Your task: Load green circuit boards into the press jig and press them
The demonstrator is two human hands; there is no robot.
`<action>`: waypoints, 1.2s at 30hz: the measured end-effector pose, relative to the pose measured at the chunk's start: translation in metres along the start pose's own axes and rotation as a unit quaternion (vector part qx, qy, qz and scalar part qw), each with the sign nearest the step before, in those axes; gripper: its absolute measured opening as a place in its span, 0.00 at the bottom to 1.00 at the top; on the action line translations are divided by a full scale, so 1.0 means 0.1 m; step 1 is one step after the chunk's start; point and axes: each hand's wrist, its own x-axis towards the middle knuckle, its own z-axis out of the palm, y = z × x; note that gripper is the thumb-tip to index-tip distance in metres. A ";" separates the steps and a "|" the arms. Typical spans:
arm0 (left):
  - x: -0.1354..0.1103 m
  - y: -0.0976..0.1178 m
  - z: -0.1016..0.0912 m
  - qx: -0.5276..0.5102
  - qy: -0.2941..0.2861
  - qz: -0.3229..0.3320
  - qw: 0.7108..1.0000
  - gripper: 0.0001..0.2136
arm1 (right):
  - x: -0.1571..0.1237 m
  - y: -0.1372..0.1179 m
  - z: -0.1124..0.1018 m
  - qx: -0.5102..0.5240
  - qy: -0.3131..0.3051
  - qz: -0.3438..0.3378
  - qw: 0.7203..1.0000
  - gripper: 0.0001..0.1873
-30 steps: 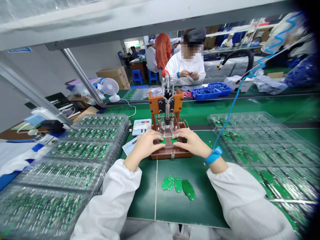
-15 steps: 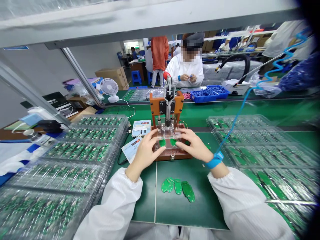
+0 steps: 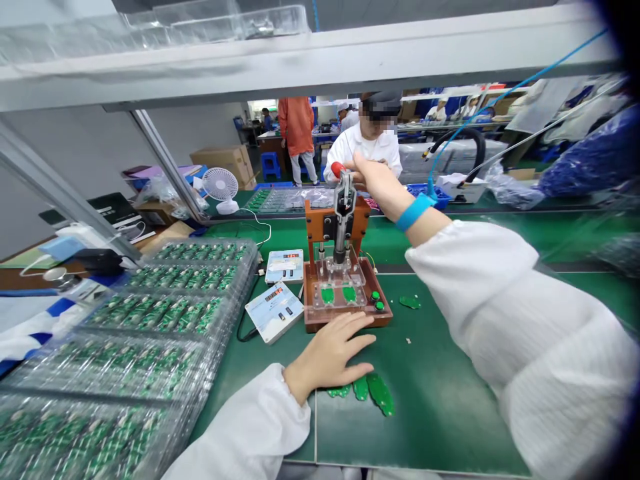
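Right hand [image 3: 379,185] on the red knob [image 3: 337,169], left hand [image 3: 327,353] spread

The right hand, with a blue wristband [image 3: 415,212], closes its fingers on the knob atop the lever of a bench press [image 3: 340,227]. Under the press, a clear fixture [image 3: 337,293] holds two green circuit boards [image 3: 327,295]. The left hand lies open, partly over three loose green boards [image 3: 380,393] on the green table [image 3: 440,407]. A digital counter [image 3: 274,312] sits beside the press; stacked plastic trays of boards [image 3: 160,313] lie further left.
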 end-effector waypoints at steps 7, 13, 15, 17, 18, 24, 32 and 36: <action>0.00 0.01 -0.02 -0.021 0.004 -0.008 1.000 0.15 | -0.09 -0.68 -0.01 0.046 -0.018 -0.034 0.998 0.20; 0.00 0.01 -0.03 -0.015 0.003 -0.012 1.000 0.13 | -1.15 -1.02 -0.02 -0.085 0.076 -0.208 0.971 0.18; 0.01 0.02 -0.03 -0.013 0.000 -0.013 1.000 0.13 | -1.39 -0.98 0.03 -0.111 0.084 -0.211 0.968 0.19; 0.02 0.02 -0.04 -0.012 -0.002 -0.016 1.000 0.12 | -1.53 -0.91 0.07 -0.127 0.084 -0.215 0.965 0.21; 0.02 0.02 -0.03 -0.013 -0.002 -0.017 1.000 0.12 | -1.58 -0.87 0.08 -0.132 0.083 -0.218 0.963 0.22; 0.02 0.02 -0.02 -0.012 0.005 -0.019 1.000 0.11 | -1.75 -0.62 0.14 -0.125 0.078 -0.233 0.961 0.28; 0.04 0.01 0.01 -0.018 0.018 -0.026 0.999 0.10 | -1.88 -0.39 0.21 -0.061 0.026 -0.218 0.974 0.30; 0.03 0.00 0.03 -0.019 0.023 -0.026 0.999 0.10 | -1.90 -0.37 0.24 -0.013 0.030 -0.187 0.982 0.30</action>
